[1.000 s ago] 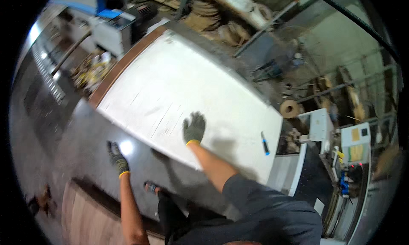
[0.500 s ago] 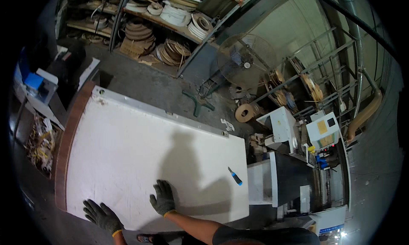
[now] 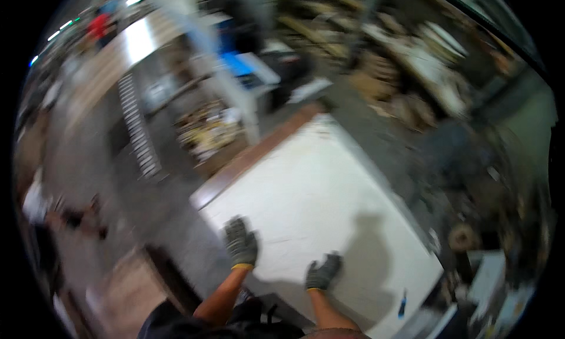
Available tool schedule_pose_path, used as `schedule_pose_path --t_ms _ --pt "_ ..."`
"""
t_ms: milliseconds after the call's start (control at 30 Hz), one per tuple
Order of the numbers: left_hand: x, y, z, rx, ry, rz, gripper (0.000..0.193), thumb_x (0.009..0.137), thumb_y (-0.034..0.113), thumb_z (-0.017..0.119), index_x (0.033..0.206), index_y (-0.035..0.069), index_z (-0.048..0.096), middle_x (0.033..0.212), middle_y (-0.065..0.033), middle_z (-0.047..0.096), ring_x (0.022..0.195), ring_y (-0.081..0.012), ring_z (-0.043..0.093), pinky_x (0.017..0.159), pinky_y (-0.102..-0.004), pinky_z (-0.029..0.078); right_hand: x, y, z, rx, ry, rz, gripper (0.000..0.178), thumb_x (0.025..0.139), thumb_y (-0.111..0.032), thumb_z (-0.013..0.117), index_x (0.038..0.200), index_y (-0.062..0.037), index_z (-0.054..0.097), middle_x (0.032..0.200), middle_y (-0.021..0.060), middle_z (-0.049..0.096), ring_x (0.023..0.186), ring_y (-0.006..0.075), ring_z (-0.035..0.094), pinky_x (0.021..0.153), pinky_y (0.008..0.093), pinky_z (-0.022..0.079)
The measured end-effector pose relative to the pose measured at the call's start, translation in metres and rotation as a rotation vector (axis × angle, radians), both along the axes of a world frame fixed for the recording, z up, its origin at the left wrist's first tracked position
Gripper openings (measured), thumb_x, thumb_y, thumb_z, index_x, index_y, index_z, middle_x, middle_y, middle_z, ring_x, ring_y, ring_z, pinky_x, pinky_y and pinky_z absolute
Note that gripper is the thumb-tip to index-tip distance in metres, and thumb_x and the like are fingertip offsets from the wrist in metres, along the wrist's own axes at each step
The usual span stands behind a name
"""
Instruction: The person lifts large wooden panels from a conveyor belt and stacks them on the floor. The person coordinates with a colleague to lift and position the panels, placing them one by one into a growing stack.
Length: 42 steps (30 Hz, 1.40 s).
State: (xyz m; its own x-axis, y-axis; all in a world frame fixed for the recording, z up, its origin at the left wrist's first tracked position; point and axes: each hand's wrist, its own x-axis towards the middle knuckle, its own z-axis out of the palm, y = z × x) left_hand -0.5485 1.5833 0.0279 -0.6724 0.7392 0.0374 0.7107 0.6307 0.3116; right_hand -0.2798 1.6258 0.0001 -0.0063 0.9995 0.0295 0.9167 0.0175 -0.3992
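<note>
A large white-topped table (image 3: pixel 306 186) with a brown strip (image 3: pixel 259 152) along its far left end lies before me. My left hand (image 3: pixel 240 243), in a dark grey knit glove with a yellow cuff, is at the table's near left edge, its fingers stretched out and nothing in it. Farther right, my right hand (image 3: pixel 322 272), gloved the same way, is over the white top near its front edge, fingers apart and holding nothing. A blue and black utility knife (image 3: pixel 402 305) lies on the table to the right, away from both hands.
Beyond the brown strip stands a bin of mixed scraps (image 3: pixel 209 130), with a blue and white machine (image 3: pixel 244 68) behind it. A roller track (image 3: pixel 138 124) stretches out at left. Blurred shelves of coils (image 3: pixel 406 62) line the back right. Another person (image 3: pixel 40 203) is at far left.
My view has swung left, so the table appears turned and shifted right, and the roller track and another person have come in. Both hands stay spread at the table; the knife still lies on it.
</note>
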Motion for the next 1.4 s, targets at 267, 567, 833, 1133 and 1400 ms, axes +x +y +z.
schedule_pose_path --t_ms 267,567,833,1133,1400 --pt "-0.005 -0.010 0.005 0.188 -0.008 -0.046 0.057 0.091 0.034 0.050 0.140 0.005 0.040 0.150 -0.0180 0.031 0.137 -0.0408 0.029 0.114 -0.0548 0.013 0.003 -0.013 0.016 0.380 -0.177 0.123 0.043 0.082 -0.016 0.058 0.120 0.0031 0.049 0.138 0.0211 0.043 0.130 0.0398 0.036 0.111 0.0516 0.026" --pt "0.000 -0.057 -0.003 0.023 -0.158 -0.338 0.048 0.094 0.033 0.046 0.135 0.007 0.048 0.150 -0.0129 0.033 0.139 -0.0348 0.029 0.115 -0.0487 0.019 0.008 -0.018 0.004 0.354 -0.260 0.107 0.046 0.089 -0.022 0.053 0.126 0.0040 0.048 0.142 0.0184 0.041 0.134 0.0351 0.034 0.113 0.0450 0.025" --pt "0.002 -0.348 -0.096 -0.355 -0.846 -0.168 0.061 0.091 0.056 0.042 0.124 0.007 0.058 0.124 -0.0194 0.058 0.115 -0.0391 0.053 0.098 -0.0433 0.040 0.017 -0.020 0.006 0.472 -0.245 0.058 0.039 0.091 -0.022 0.052 0.123 0.0016 0.050 0.140 0.0169 0.044 0.131 0.0351 0.038 0.111 0.0457 0.029" --pt "0.099 -0.757 -0.087 -0.648 -0.446 0.527 0.030 0.090 0.031 0.052 0.107 0.007 0.060 0.105 -0.0175 0.066 0.094 -0.0335 0.065 0.078 -0.0443 0.050 0.014 -0.029 0.004 0.378 -0.285 0.079 0.043 0.095 -0.032 0.048 0.123 0.0010 0.051 0.140 0.0160 0.045 0.131 0.0325 0.039 0.110 0.0436 0.031" --pt "0.201 -0.687 -0.050 -0.209 -0.642 0.755 0.036 0.092 0.034 0.045 0.111 0.008 0.061 0.112 -0.0173 0.064 0.109 -0.0363 0.059 0.091 -0.0437 0.046 0.014 -0.022 0.005 0.334 -0.282 0.189 0.044 0.094 -0.033 0.050 0.125 -0.0010 0.054 0.135 0.0156 0.049 0.127 0.0318 0.043 0.107 0.0452 0.033"
